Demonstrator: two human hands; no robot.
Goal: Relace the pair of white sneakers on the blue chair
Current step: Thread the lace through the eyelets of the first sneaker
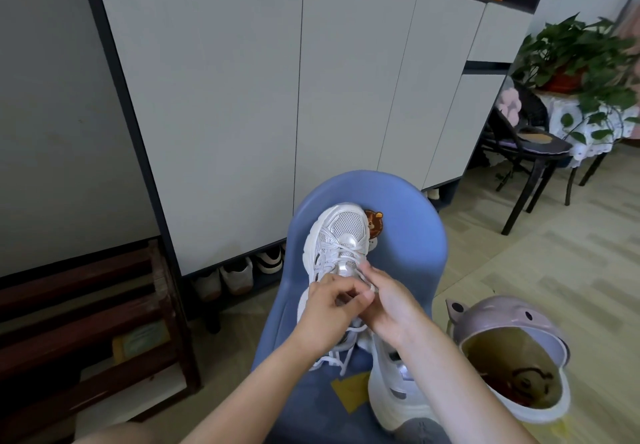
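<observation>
One white sneaker (337, 235) stands with its toe against the back of the blue chair (412, 246). Both hands work at its lace eyelets. My left hand (332, 300) pinches the white lace (363, 279) with curled fingers over the tongue. Touching it from the right, my right hand (388, 303) pinches the same lace between thumb and fingers. The second white sneaker (394, 395) lies on the seat under my right forearm, partly hidden. Loose lace ends (337, 357) trail below my left wrist.
A grey cabinet (277, 97) rises behind the chair, with shoes (239, 275) under it. A dark wooden rack (86, 322) stands at the left. A pink animal-shaped bin (512, 357) sits right of the chair. Farther right are a black chair (526, 145) and a potted plant (575, 62).
</observation>
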